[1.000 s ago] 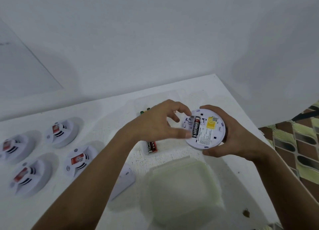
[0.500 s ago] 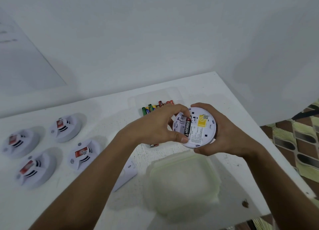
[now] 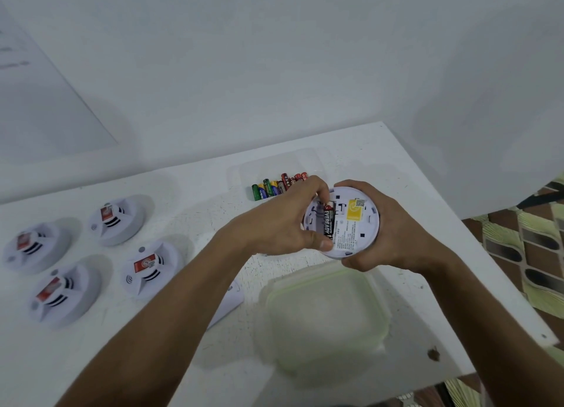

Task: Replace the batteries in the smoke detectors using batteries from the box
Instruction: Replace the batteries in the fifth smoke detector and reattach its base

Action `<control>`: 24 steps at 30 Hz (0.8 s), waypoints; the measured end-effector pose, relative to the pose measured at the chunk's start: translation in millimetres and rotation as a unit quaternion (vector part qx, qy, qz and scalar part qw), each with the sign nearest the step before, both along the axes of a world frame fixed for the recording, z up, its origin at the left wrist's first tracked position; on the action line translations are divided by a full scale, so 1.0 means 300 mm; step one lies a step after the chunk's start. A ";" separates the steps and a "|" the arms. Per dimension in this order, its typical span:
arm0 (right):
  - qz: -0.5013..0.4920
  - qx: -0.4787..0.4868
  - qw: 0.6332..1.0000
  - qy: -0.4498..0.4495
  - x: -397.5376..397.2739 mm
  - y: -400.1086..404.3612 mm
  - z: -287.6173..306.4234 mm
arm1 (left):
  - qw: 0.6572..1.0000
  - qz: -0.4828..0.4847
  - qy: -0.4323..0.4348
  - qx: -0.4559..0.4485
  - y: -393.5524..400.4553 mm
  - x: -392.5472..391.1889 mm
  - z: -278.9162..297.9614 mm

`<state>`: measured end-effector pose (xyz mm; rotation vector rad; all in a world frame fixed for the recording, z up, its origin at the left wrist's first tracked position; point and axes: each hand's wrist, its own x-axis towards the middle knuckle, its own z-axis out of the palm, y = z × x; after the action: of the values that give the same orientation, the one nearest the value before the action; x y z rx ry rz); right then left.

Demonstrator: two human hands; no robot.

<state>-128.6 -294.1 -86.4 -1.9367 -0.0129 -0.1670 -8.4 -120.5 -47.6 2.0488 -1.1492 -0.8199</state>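
Gripped in right hand (image 3: 393, 235), upturned smoke detector (image 3: 351, 223) held above white table (image 3: 396, 162); left hand (image 3: 283, 223) pinches black battery (image 3: 328, 222) lying in its compartment, clear battery box (image 3: 274, 168) just behind.

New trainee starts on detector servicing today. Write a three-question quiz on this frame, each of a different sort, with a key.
1. True or false: four smoke detectors rest on the table to the left of the person's arms.
2. Multiple choice: the right hand holds the A) container lid B) smoke detector in hand C) loose battery.
3. Fill in: the left hand has its index fingertip and thumb at the two ends of a black ____ in the detector's back.

Key
1. True.
2. B.
3. Battery; the spare batteries lie in the clear box behind the hands, and a green-rimmed lid lies nearer the camera.
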 end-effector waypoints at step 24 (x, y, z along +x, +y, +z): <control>-0.056 0.038 0.998 0.020 -0.014 -0.071 -0.056 | 0.927 0.356 0.000 -0.118 -0.159 0.310 -0.107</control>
<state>-132.7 -315.4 -103.2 -1.8656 0.1265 -0.2011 84.5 -168.3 -79.6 2.0325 -0.3986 -0.2998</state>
